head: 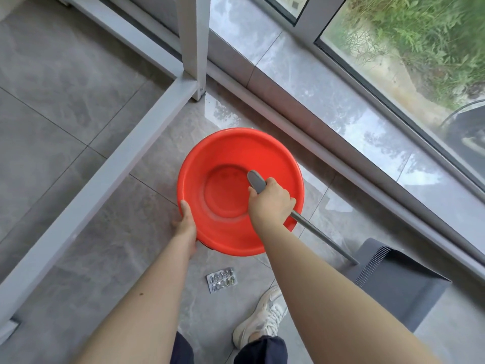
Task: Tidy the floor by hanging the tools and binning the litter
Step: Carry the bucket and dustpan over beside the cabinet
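A red plastic basin [231,151] is held above the tiled floor, empty inside. My left hand [186,224] grips its near-left rim. My right hand [271,203] is closed around the grey handle [325,239] of a long-handled dustpan; the handle's grey tip pokes over the basin's inside. The grey dustpan [399,282] stands on the floor at the lower right, with a comb edge on its rim. A used silver blister pack [221,279] lies on the tiles just below the basin, near my white shoe [265,313].
A white metal frame [110,166] runs diagonally on the left, with an upright post [193,46] behind the basin. A raised grey sill [328,98] and a glass window [409,56] run along the right. Grey floor tiles [65,106] lie to the left.
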`<state>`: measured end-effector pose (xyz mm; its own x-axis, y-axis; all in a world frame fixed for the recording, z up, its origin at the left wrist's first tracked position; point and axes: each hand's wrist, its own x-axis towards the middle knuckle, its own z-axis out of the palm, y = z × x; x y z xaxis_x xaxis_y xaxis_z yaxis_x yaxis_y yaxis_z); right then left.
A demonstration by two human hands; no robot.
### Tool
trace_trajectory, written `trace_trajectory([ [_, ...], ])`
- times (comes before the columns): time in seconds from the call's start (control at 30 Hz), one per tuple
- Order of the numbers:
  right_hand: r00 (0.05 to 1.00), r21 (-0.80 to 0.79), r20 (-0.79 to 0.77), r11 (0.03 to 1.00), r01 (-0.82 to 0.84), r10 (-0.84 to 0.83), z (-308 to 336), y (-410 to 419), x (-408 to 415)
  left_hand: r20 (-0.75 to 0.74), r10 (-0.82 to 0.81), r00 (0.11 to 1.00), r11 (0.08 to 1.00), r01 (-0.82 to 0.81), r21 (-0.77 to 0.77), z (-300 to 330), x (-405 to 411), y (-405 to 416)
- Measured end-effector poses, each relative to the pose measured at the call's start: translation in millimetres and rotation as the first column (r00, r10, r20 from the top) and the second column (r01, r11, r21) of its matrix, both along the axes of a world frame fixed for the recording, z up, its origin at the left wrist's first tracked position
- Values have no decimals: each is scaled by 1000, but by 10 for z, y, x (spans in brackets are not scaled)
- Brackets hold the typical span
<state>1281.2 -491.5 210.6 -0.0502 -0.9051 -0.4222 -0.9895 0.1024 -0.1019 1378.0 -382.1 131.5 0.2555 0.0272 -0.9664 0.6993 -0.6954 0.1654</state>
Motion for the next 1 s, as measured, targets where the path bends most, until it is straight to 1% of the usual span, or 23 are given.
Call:
trace_trajectory([
  [0.17, 1000, -14, 5, 1000, -1, 1, -15, 63, 8, 29, -6, 1000, 1000, 6, 12, 14, 5, -23],
  [0.23, 1000, -11, 9, 1000, -2, 2, -12, 80, 10, 65, -3, 998, 1000, 2, 19, 25, 20, -42],
  [0.33, 1000, 6, 16, 1000, -8, 8, -1, 121, 8, 194, -15, 981, 992, -10, 130, 61, 55, -68],
  [0.4, 1000, 31, 19, 999, -19, 18, 12, 145, 2, 310, -47, 950, 981, -15, 192, 94, 86, -93],
  [0.5, 998, 75, 41, 996, -50, 47, 55, 174, -20, 433, -154, 888, 971, 55, 233, 163, 129, -91],
  [0.6, 995, 121, 65, 990, -79, 72, 106, 206, -41, 495, -245, 833, 955, 120, 271, 245, 170, -64],
  [0.77, 993, 154, 75, 982, -104, 93, 229, 246, -43, 554, -305, 775, 947, 184, 264, 464, 197, -78],
  [0.87, 993, 157, 93, 984, -85, 71, 343, 238, -74, 625, -364, 690, 931, 285, 227, 629, 179, -133],
  [1.0, 993, 160, 115, 986, -49, 31, 552, 188, -181, 713, -282, 642, 947, 304, 100, 947, 135, -390],
])
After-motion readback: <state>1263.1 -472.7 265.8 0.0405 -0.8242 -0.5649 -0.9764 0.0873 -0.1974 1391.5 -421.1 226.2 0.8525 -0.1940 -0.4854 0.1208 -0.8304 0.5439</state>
